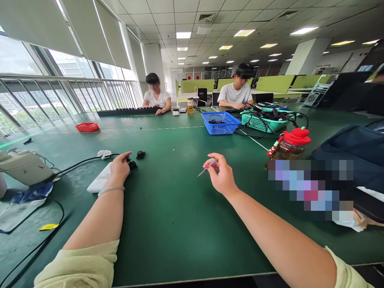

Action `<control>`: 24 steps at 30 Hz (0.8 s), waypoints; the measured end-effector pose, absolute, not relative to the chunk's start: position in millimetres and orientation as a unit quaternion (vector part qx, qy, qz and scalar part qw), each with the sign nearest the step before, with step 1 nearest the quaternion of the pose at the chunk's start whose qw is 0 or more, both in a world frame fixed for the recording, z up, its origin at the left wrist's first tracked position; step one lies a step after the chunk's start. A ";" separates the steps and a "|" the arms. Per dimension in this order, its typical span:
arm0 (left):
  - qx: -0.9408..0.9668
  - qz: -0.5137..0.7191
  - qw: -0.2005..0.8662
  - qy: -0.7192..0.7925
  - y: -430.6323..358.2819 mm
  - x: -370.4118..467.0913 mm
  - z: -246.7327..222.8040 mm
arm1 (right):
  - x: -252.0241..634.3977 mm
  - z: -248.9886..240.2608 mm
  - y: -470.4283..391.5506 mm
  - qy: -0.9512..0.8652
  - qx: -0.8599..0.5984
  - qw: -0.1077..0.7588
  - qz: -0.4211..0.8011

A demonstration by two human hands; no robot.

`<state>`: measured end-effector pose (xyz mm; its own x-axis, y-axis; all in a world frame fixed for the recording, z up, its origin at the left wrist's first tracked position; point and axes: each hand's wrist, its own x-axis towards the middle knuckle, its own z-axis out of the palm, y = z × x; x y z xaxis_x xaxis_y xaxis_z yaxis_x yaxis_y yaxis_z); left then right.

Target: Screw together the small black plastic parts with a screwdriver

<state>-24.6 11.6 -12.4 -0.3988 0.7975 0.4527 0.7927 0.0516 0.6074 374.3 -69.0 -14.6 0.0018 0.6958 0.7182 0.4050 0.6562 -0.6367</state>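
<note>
My right hand (220, 174) holds a small screwdriver (212, 163) above the green table (180, 224), its thin metal tip pointing down and to the left. On the left, my left hand (120, 168) reaches over the edge of a white box (100, 179), its fingertips at a small black part (132, 164); whether they grip it is hard to tell. Another small black part (141, 155) lies just beyond, to the right of those fingers.
Across the table are a blue basket (221, 124), a green basket (261, 122) of cables and a red tray (87, 127). A red-lidded jar (289, 146) and dark bag stand right. Cables and a white device (27, 166) lie left. Two people sit opposite.
</note>
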 end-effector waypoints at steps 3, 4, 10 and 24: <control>0.576 0.369 -0.008 0.729 7.7 -21.8 -9.2 | 374.6 -14.3 -69.3 -0.696 -0.398 0.584 0.126; 0.580 0.357 -0.008 0.733 7.0 -21.4 -8.3 | 374.7 -14.3 -69.2 -0.696 -0.400 0.584 0.126; 0.587 0.290 -0.016 0.755 8.8 -21.3 -6.6 | 374.6 -14.6 -68.9 -0.694 -0.400 0.584 0.131; 0.617 0.243 -0.058 0.746 10.3 -23.4 -8.4 | 375.4 -13.9 -69.7 -0.699 -0.397 0.580 0.129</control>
<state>-23.4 10.3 -8.4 -0.2316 0.8927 0.3866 0.9494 0.1208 0.2898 375.4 -69.7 -13.9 -0.0108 0.7056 0.7085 0.4055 0.6508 -0.6419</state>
